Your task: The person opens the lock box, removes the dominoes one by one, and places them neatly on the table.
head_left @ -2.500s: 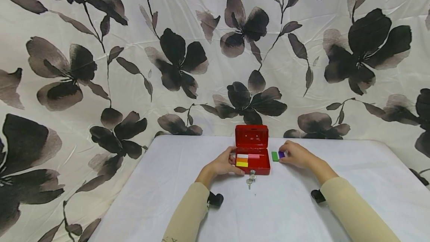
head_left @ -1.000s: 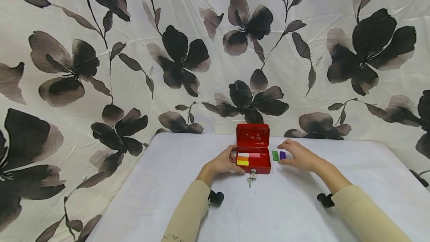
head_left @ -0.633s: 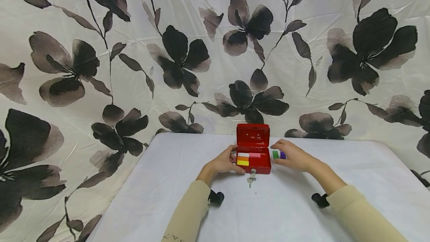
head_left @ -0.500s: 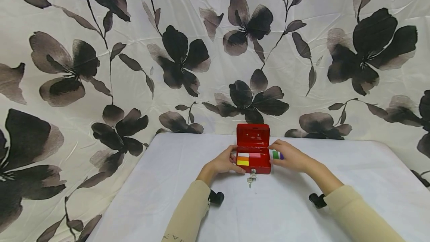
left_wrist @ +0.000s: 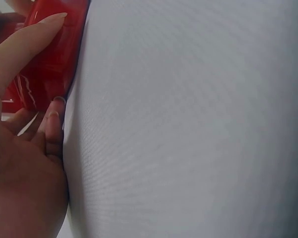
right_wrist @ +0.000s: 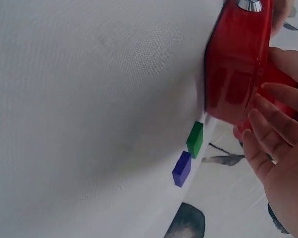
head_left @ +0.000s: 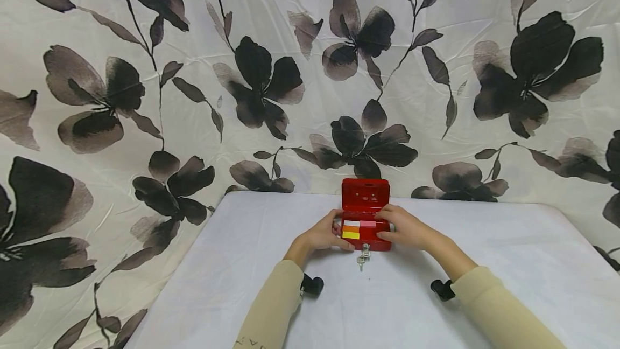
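A red cash box (head_left: 365,194) stands with its lid raised near the table's far edge in the head view. Inside it lie a white block (head_left: 351,223), an orange block (head_left: 351,229), a yellow block (head_left: 350,235) and a pink block (head_left: 367,224). My left hand (head_left: 322,233) grips the box's left side, thumb on the front wall. Over the box's right wall reaches my right hand (head_left: 409,228), fingers spread and holding nothing. A green block (right_wrist: 194,140) and a purple block (right_wrist: 182,169) rest on the table beside the box; the right hand hides them in the head view.
Keys (head_left: 360,260) hang from the lock at the box's front. White cloth covers the table (head_left: 378,311). Behind it hangs a floral curtain (head_left: 290,96). Each wrist carries a black camera (head_left: 312,286).
My right hand has let go of the purple block, leaving it next to the green one, then moved left over the box's right part. The left hand has kept its grip on the box.
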`<state>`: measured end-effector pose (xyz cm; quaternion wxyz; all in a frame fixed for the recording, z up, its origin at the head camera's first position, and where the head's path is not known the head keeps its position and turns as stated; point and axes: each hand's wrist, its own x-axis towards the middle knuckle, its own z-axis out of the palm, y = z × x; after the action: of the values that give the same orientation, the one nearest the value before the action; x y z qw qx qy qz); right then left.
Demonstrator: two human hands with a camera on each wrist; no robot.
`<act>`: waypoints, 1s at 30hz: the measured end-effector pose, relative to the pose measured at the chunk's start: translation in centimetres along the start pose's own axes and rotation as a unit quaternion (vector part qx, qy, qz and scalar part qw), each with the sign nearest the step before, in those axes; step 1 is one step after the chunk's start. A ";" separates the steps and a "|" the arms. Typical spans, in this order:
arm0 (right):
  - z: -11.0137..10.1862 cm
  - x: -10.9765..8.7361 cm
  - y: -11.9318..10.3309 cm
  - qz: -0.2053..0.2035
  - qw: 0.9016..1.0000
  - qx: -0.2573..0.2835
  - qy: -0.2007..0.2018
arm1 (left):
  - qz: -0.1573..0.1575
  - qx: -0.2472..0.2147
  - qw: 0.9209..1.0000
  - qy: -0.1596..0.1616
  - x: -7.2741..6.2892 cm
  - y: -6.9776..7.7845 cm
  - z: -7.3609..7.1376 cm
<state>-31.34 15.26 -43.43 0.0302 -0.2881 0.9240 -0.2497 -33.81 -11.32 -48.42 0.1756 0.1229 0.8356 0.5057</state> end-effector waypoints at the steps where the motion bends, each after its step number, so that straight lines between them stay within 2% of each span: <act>1: 0.1 0.1 0.0 -0.001 1.000 0.001 0.001 | 0.000 0.001 1.000 0.000 0.0 0.0 0.0; 6: 0.9 0.9 -0.1 0.003 1.000 -0.012 0.004 | 0.000 0.006 1.000 0.001 0.0 0.0 0.0; 14: 1.7 1.5 -0.3 0.038 0.997 -0.061 0.012 | 0.001 0.012 1.000 0.001 -0.1 0.1 0.1; 30: 2.4 1.9 -0.4 0.041 0.993 -0.106 0.031 | 0.000 0.014 1.000 0.005 -0.2 0.2 0.1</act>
<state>-32.25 12.88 -45.16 -0.0193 -0.2437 0.9567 -0.1577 -33.60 -11.25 -48.28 0.1698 0.1232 0.8435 0.4945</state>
